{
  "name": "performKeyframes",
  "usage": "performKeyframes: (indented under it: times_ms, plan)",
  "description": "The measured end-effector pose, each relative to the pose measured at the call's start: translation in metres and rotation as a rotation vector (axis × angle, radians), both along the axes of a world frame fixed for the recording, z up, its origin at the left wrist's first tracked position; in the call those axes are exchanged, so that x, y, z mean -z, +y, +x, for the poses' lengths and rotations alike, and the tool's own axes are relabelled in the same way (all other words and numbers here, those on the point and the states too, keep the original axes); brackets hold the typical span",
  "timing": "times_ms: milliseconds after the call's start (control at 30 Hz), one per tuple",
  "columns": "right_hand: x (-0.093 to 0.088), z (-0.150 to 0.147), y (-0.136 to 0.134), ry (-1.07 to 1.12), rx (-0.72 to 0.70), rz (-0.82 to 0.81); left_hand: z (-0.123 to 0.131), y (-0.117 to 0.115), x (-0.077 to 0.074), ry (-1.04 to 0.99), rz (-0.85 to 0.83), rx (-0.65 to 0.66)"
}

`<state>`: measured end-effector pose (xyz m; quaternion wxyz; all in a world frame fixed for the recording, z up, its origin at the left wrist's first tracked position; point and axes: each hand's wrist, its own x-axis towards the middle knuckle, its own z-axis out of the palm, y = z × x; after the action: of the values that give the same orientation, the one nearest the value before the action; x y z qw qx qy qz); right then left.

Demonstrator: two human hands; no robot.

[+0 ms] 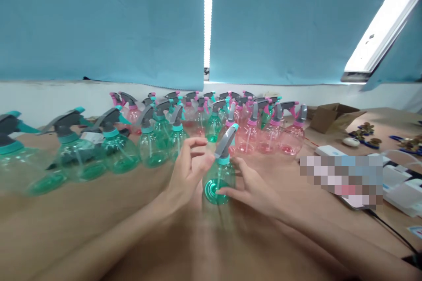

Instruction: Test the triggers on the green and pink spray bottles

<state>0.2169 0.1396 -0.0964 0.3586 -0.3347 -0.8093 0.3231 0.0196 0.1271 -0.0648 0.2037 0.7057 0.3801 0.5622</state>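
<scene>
A clear green spray bottle (226, 175) with a grey and turquoise spray head (227, 142) stands upright over the table in front of me. My right hand (252, 186) is closed around its right side, thumb across the front of the body. My left hand (189, 169) is at the left of the bottle, fingers loosely bent and apart from the thumb. Its thumb tip is beside the lower end of the spray head; whether they touch I cannot tell. Several more green spray bottles (153, 147) stand to the left and behind.
Pink spray bottles (292, 138) fill the back right. Farther right are an open cardboard box (332, 116), a white computer mouse (351, 142), small gold-coloured pieces (365, 131), a pixelated flat item (346, 180) and a black cable (392, 228). Blue blinds (105, 22) hang behind.
</scene>
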Motion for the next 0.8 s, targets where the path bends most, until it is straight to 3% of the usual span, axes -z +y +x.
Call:
performKeyframes:
  times_ms: [100, 167, 300, 467, 800]
  plan:
    - [-0.003, 0.005, 0.005, -0.034, 0.047, 0.062, -0.021, -0.010, 0.007, 0.156, -0.056, -0.188]
    - [-0.006, 0.006, 0.004, -0.055, 0.112, 0.109, -0.036, -0.015, 0.014, 0.240, -0.120, -0.232]
    - [-0.008, -0.001, -0.004, -0.087, 0.236, 0.173, -0.060, -0.022, 0.029, 0.317, -0.197, -0.201]
    - [-0.008, -0.012, -0.003, -0.092, 0.226, 0.203, -0.075, -0.027, 0.043, 0.366, -0.265, -0.148]
    - [-0.023, -0.030, 0.032, -0.253, 0.243, 0.239, -0.079, -0.028, 0.049, 0.347, -0.289, -0.143]
